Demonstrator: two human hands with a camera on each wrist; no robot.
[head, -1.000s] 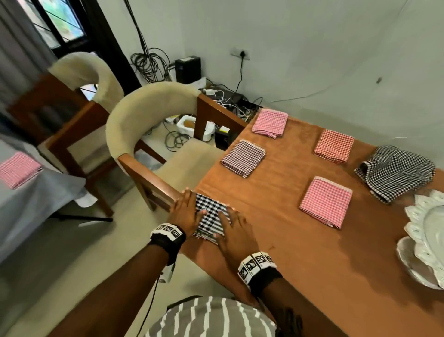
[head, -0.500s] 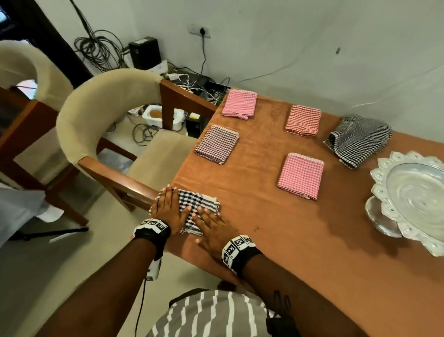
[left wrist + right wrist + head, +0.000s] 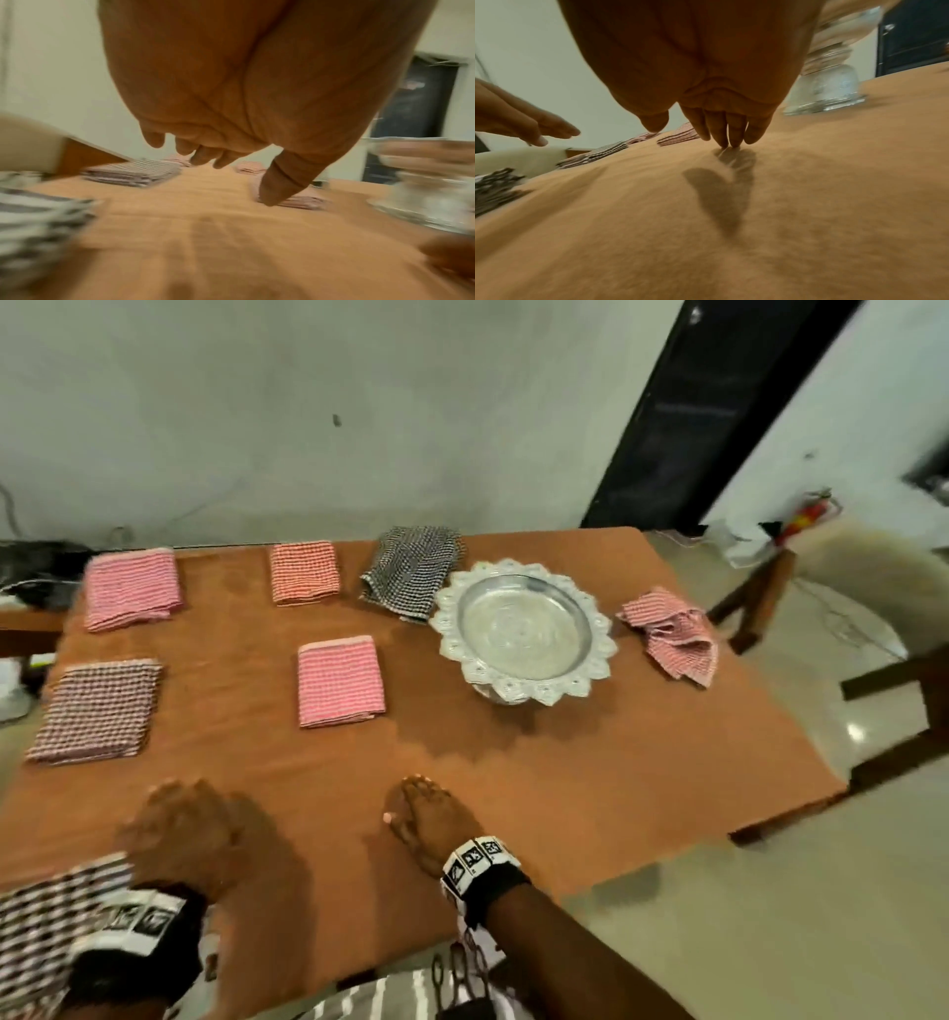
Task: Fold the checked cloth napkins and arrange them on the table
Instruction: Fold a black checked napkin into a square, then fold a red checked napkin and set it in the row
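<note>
Both hands free, fingers relaxed: reach your right hand (image 3: 429, 819) past the silver tray (image 3: 524, 631) for the crumpled pink napkin (image 3: 672, 634).

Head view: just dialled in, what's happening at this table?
A person is folding checked napkins on the table. Five lie folded, the black-and-white one at the near left edge. Both the left hand and the right hand are empty. A crumpled black-checked napkin and a crumpled red one flank the silver tray.
</note>
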